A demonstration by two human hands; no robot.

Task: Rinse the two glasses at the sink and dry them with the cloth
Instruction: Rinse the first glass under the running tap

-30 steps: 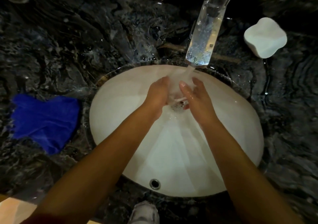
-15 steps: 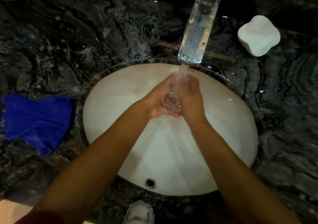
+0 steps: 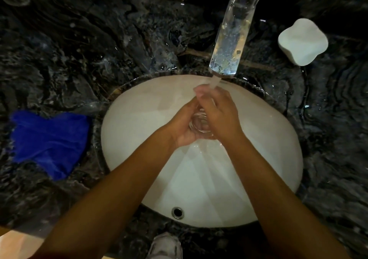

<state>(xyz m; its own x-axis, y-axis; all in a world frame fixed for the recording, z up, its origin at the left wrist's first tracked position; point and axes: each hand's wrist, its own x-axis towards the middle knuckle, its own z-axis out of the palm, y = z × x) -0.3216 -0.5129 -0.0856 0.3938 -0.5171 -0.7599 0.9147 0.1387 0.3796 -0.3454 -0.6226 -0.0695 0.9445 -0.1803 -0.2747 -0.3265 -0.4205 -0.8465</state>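
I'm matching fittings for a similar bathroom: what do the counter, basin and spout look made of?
Counter: dark veined polished stone, perhaps marble or granite; wet sheen. Basin: glossy white, likely ceramic. Spout: seemingly clear glass or acrylic; water shows through.

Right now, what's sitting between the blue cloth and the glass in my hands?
In the head view, only wet dark countertop and the sink rim and basin separate the blue cloth from the glass; nothing else lies there.

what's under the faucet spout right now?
Beneath the clear glass faucet spout, water falls onto the right hand. Both hands, with the left hand, hold a clear drinking glass over the white oval basin. The drain is covered.
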